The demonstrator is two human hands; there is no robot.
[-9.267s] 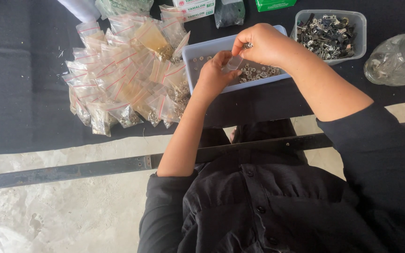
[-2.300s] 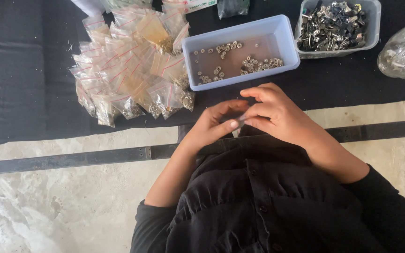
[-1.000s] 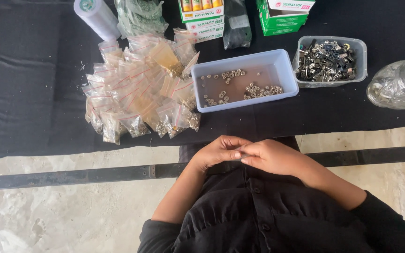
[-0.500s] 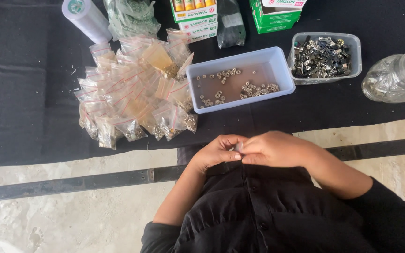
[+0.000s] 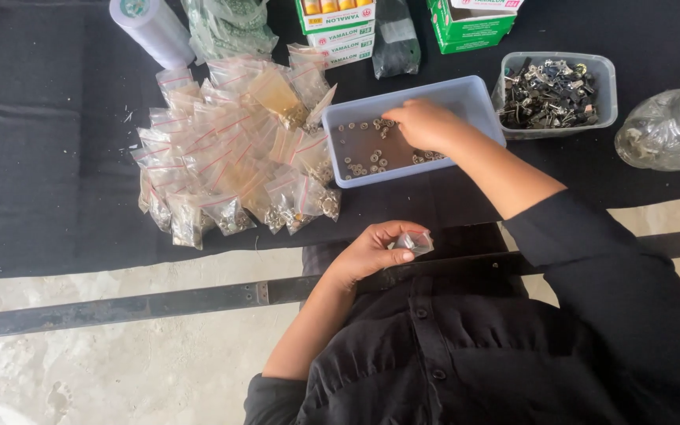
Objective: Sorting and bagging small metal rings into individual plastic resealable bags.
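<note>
L hand (image 5: 373,253) holds small bag (image 5: 415,241) | R hand (image 5: 426,123) in tray (image 5: 478,94)

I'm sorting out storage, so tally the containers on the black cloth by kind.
Blue plastic tub: 1
Clear plastic tub of dark metal parts: 1
Clear jar on its side: 1
Green cardboard boxes: 1 stack, number unclear
Total: 3 open containers

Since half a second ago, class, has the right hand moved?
Yes. The right hand has left the left hand near the lap and reached forward into the pale blue tray, over the small metal parts.
</note>
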